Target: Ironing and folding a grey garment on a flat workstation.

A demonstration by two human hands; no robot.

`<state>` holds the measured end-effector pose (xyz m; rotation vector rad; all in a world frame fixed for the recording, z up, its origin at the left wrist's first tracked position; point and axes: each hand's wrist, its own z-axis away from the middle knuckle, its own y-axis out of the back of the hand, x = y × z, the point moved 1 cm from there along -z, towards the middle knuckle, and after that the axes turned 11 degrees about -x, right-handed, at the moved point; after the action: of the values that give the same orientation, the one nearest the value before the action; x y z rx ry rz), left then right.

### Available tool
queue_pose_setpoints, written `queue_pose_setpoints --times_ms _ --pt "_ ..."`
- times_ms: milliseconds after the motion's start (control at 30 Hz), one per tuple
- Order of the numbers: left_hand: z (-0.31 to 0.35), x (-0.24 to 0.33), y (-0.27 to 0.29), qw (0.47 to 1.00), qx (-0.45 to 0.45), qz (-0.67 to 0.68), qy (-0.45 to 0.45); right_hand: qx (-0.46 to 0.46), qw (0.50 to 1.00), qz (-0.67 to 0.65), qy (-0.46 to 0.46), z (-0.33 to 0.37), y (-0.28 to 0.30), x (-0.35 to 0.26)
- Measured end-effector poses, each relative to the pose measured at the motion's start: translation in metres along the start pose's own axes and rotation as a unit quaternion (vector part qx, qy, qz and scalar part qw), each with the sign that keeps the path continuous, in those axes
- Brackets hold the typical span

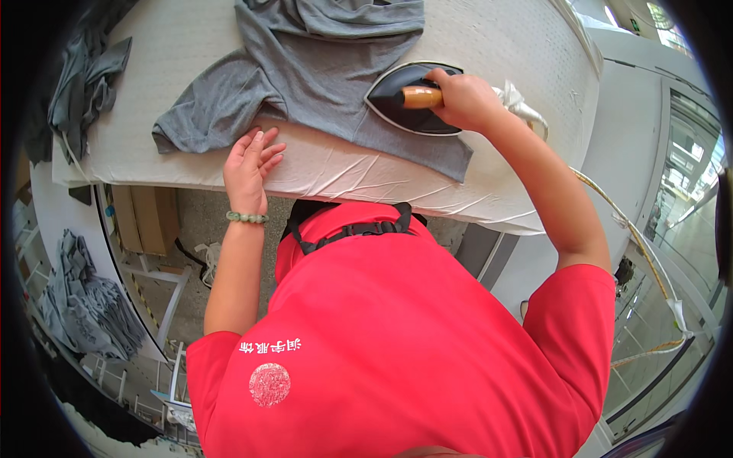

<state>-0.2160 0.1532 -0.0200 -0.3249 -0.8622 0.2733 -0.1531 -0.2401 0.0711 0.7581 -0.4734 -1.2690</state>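
On garment [313, 88], rightward, right hand [472, 103] grips iron [412, 116], likely pressing; left hand [250, 162] nearside, loosely spread, empty. Next probably needs garment smoothed.

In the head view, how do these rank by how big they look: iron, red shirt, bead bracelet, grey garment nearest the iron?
Largest to smallest:
1. Red shirt, probably enlarged by nearness to the camera
2. Grey garment
3. Iron
4. Bead bracelet

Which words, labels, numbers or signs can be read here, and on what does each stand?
Red shirt: one row of white characters, which I do not copy.
Round pale emblem, same shirt: too fine to read.
Iron and grey garment: no lettering visible.
Elsewhere: nothing legible.
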Motion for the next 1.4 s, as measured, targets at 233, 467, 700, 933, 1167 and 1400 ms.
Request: queue_pose_setpoints --times_ms 233,467,700,933,1167,1400 --pt "0.002 0.010 -0.013 0.998 0.001 0.071 0.002 0.093 0.937 -0.201 -0.271 0.034 -0.049 0.087" --pt "-0.041 0.016 -0.033 0.979 -0.027 0.202 0.023 0.140 0.866 -0.235 -0.419 0.120 -0.097 0.178" --pt "-0.039 0.046 -0.118 0.968 -0.058 0.227 -0.092 0.309 0.887 0.013 -0.344 0.110 -0.069 0.181" --pt "0.061 0.011 -0.124 0.908 -0.404 -0.052 0.094 0.346 0.889 -0.290 0.078 -0.008 0.072 -0.017" --pt "0.074 0.003 -0.100 0.926 -0.344 0.023 0.157 0.078 0.981 -0.172 -0.039 -0.113 0.028 -0.099" --pt "0.044 0.160 -0.017 0.933 0.049 -0.033 -0.354 0.423 0.715 -0.555 0.030 -0.058 0.098 -0.005"
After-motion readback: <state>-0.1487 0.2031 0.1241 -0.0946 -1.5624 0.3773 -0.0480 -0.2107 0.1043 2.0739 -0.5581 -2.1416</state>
